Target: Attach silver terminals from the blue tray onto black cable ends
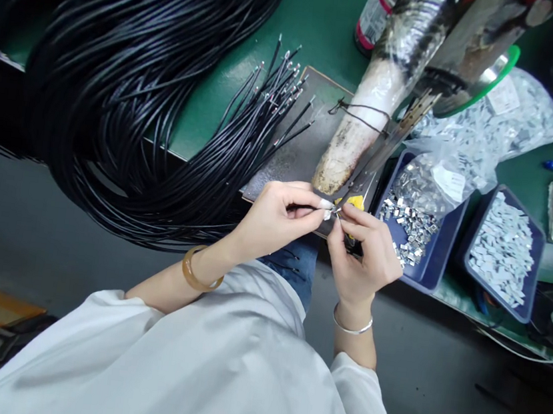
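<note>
In front of my body both hands meet at the fingertips, near the table's front edge. My left hand is closed in a pinch on what looks like the end of a thin black cable. At its tip, small silvery wire ends show between the two hands. The fingers of my right hand are pinched together at those wire ends; what exactly they grip is too small to make out. Just above my hands hangs a tape-wrapped tube with a stained tip. Something yellow is partly hidden behind my right fingers.
A big bundle of black cables covers the left of the green table, its stripped ends lying on a dark board. On the right stand a blue tray of metal connector shells, another of pale small pieces, and plastic bags.
</note>
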Demonstrator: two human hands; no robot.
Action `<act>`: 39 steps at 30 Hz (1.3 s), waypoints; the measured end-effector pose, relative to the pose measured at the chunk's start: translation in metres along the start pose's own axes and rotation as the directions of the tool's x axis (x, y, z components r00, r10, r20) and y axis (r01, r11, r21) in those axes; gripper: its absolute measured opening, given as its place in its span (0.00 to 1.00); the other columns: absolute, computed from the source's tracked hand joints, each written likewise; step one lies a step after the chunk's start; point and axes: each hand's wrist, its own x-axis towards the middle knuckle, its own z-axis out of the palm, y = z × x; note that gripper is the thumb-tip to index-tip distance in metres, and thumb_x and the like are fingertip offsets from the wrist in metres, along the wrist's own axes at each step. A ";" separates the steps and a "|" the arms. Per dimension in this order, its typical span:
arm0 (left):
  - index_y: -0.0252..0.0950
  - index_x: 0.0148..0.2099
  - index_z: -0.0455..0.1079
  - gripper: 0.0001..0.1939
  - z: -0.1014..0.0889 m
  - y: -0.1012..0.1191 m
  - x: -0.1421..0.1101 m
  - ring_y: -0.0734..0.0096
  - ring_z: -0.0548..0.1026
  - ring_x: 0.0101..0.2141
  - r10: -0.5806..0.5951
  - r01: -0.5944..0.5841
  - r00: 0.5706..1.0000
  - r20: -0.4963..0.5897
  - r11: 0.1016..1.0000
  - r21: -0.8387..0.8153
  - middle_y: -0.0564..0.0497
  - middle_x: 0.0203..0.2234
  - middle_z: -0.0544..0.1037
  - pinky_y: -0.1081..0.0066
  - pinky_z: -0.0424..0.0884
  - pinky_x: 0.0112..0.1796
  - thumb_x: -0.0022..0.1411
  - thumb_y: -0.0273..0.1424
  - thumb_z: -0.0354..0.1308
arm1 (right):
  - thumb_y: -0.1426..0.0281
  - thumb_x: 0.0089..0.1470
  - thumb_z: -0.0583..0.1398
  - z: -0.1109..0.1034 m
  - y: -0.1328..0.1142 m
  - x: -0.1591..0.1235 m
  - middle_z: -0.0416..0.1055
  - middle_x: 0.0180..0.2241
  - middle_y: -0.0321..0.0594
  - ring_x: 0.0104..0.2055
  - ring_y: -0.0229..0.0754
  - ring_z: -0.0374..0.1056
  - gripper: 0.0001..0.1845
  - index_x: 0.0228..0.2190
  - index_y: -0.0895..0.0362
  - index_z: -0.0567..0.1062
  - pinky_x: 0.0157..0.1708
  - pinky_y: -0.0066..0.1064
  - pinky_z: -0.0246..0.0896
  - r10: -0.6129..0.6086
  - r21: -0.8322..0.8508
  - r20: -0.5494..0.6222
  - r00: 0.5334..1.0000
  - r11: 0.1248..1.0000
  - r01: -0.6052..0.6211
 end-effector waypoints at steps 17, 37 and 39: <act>0.32 0.32 0.80 0.05 0.001 0.000 -0.003 0.80 0.61 0.21 -0.003 -0.001 0.999 0.040 0.996 0.093 0.56 0.19 0.65 0.76 0.57 0.23 0.57 0.25 0.62 | 0.78 0.54 0.65 -0.006 -0.001 -0.004 0.81 0.40 0.39 0.40 0.39 0.79 0.10 0.35 0.53 0.73 0.41 0.29 0.76 0.010 -0.004 0.009 1.000 1.000 -0.010; 0.32 0.24 0.74 0.09 0.002 0.005 0.000 0.81 0.58 0.21 -0.001 0.004 0.999 -0.043 0.999 0.051 0.57 0.18 0.61 0.75 0.55 0.23 0.56 0.25 0.61 | 0.79 0.55 0.64 -0.002 0.000 0.001 0.81 0.42 0.39 0.41 0.39 0.80 0.10 0.35 0.53 0.72 0.42 0.29 0.77 -0.012 -0.016 0.011 1.000 1.000 0.012; 0.31 0.27 0.77 0.07 0.001 0.007 -0.001 0.80 0.59 0.21 -0.005 0.007 0.999 -0.046 0.999 0.052 0.56 0.18 0.63 0.75 0.56 0.23 0.57 0.25 0.62 | 0.79 0.54 0.64 -0.004 -0.002 0.003 0.81 0.42 0.39 0.41 0.39 0.80 0.10 0.35 0.53 0.72 0.42 0.29 0.77 -0.018 -0.009 0.014 1.000 1.000 0.018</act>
